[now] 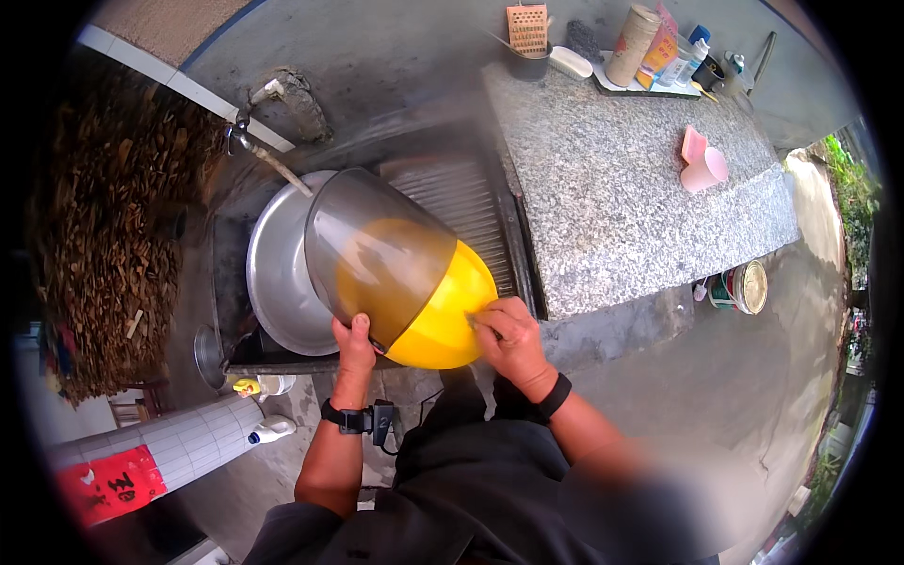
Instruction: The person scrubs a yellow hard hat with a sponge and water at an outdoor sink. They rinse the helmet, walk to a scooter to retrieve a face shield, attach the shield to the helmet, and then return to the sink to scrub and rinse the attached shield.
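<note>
A yellow safety helmet (452, 311) with a large smoke-tinted visor (385, 247) is held tilted in front of me, over the near edge of the sink. My left hand (357, 346) grips the lower side of the visor, thumb on top, near its hinge. The curled fingers of my right hand (510, 335) press against the yellow shell. They pinch a small grey-green pad (471, 320), mostly hidden by the fingers. Behind the visor, a wide aluminium basin (279, 268) sits in the sink, partly covered from view.
A tap (240, 134) with a hose (282, 169) points into the basin. The ridged washboard slab (466, 205) adjoins a granite counter (600, 212) bearing a pink cup (705, 169) and several bottles. Stacked firewood (120, 233) stands left; a paint bucket (747, 288) is on the floor right.
</note>
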Demonstrator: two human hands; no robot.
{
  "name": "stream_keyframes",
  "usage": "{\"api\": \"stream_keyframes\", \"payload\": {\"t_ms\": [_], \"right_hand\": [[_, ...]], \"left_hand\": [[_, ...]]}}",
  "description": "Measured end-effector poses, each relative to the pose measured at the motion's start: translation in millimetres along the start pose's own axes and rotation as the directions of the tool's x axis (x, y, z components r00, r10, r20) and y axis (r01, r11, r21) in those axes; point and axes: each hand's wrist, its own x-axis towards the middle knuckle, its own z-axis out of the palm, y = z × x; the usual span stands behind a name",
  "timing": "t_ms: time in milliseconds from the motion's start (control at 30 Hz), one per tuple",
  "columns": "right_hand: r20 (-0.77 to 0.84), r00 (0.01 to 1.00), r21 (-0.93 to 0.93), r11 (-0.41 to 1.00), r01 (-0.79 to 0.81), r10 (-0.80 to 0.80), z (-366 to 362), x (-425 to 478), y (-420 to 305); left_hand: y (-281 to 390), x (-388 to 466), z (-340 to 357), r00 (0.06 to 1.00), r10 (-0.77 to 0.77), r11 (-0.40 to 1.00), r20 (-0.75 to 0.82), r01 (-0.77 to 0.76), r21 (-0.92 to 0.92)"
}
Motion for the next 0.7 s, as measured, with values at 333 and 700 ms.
{"api": "stream_keyframes", "payload": {"t_ms": [333,700], "right_hand": [[0.091,0.995,0.032,0.999,0.032,-0.035,7.0,2.7,-8.8],[0.037,0.997,0.077,0.994,-0.074,0.071,16.4,11.0,-7.1]], "left_hand": [[0.6,0.0,-1.9,0.999,-0.037,0.999,0.011,0.037,0.008],[-1.2,0.5,-7.6,0.995,-0.102,0.994,-0.023,0.101,-0.041]]}}
